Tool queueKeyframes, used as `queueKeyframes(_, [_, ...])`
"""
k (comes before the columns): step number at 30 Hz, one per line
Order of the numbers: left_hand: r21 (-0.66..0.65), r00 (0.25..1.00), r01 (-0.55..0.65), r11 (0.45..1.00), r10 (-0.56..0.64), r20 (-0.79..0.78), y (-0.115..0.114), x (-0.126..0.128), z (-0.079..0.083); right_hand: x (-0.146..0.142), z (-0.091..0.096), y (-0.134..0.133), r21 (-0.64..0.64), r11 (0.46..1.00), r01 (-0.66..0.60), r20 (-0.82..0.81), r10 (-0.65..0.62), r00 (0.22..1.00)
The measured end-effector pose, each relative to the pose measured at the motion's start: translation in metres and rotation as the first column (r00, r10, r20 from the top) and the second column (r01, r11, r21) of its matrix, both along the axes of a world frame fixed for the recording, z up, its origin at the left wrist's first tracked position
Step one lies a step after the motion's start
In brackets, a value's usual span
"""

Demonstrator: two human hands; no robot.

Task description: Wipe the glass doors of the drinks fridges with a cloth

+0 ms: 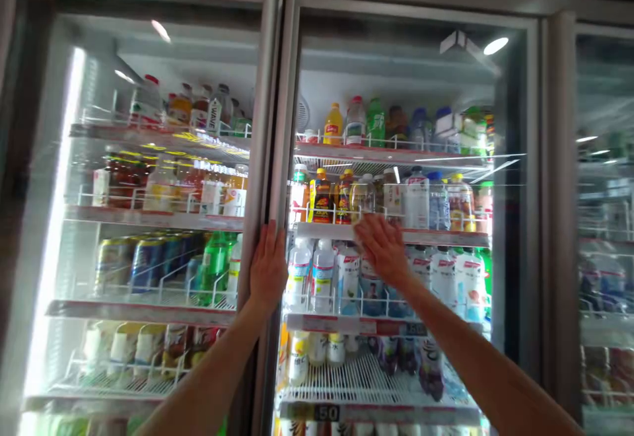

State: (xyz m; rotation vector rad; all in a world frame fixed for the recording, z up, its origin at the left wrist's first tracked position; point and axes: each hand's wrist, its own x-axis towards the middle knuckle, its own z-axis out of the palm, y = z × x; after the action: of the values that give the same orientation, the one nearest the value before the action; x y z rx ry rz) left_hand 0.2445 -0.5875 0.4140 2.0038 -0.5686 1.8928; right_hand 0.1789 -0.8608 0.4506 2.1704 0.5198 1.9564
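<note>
- Edges: two upright grey metal door rails meet mid-view, the left one (267,125) and the right one (287,125), with a narrow dark gap between them.
- Room: the clear glass right door (406,72) spans from that seam to a wide grey metal post (557,158); plain glass above and to the right of my right hand.
- The clear glass left door (173,33) covers the other side; my left forearm crosses in front of it.
- Left hand (269,267): at the seam, fingers straight, close together, pointing up along the rails. Flat contact, by the look of it; no grip visible.
- Right hand (379,246): raised before the right door, fingers extended, motion-blurred, nothing seen in it. Can't tell whether it touches glass.
- Behind that hand: a white shelf edge (436,239), dark bottles with yellow caps (323,198) above left, clear white-capped bottles (324,271) below left.
</note>
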Motion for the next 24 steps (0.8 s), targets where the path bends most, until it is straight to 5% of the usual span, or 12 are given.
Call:
queueKeyframes(3, [-0.002, 1.0, -0.023, 1.0, 0.023, -0.02, 0.0, 0.0, 0.0, -0.021, 0.008, -0.078, 0.265, 0.964, 0.023, 0.124, -0.057, 0.991])
queueKeyframes(6, [0.007, 0.999, -0.027, 1.0, 0.027, -0.017, 0.001, 0.001, 0.0, -0.034, 0.016, -0.132, 0.643, 0.763, 0.062, 0.268, -0.3, 0.915])
queueKeyframes(8, [0.016, 1.0, -0.028, 0.999, 0.028, 0.0, 0.002, 0.0, 0.0, -0.035, 0.009, -0.127, 0.659, 0.75, 0.062, 0.299, -0.336, 0.893])
queueKeyframes(10, [0.047, 0.999, -0.025, 0.999, 0.024, 0.02, 0.004, 0.0, 0.0, -0.028, -0.007, -0.097, 0.547, 0.83, 0.11, 0.278, -0.304, 0.911])
queueKeyframes(13, [0.26, 0.998, 0.01, 0.965, -0.024, 0.053, 0.006, 0.0, 0.001, -0.013, -0.033, -0.051, 0.284, 0.942, 0.181, 0.165, -0.234, 0.958])
queueKeyframes(16, [0.448, 0.994, -0.01, 0.894, -0.04, 0.102, 0.008, 0.0, 0.003, -0.018, -0.043, -0.061, 0.09, 0.98, 0.177, 0.075, -0.184, 0.98])
queueKeyframes(18, [0.454, 0.99, -0.059, 0.889, -0.004, 0.138, 0.007, 0.0, 0.005, -0.031, -0.036, -0.094, 0.208, 0.961, 0.182, 0.127, -0.211, 0.969])
queueKeyframes(21, [0.445, 0.989, -0.101, 0.89, 0.039, 0.146, 0.006, 0.0, 0.005, -0.039, -0.021, -0.129, 0.536, 0.837, 0.112, 0.267, -0.294, 0.918])
queueKeyframes(22, [0.445, 0.99, -0.102, 0.89, 0.046, 0.136, 0.006, 0.0, 0.005, -0.036, -0.018, -0.126, 0.581, 0.81, 0.083, 0.291, -0.302, 0.908])
queueKeyframes(24, [0.435, 0.992, -0.094, 0.896, 0.049, 0.113, 0.004, -0.001, 0.004, -0.024, -0.021, -0.095, 0.545, 0.836, 0.068, 0.284, -0.26, 0.923])
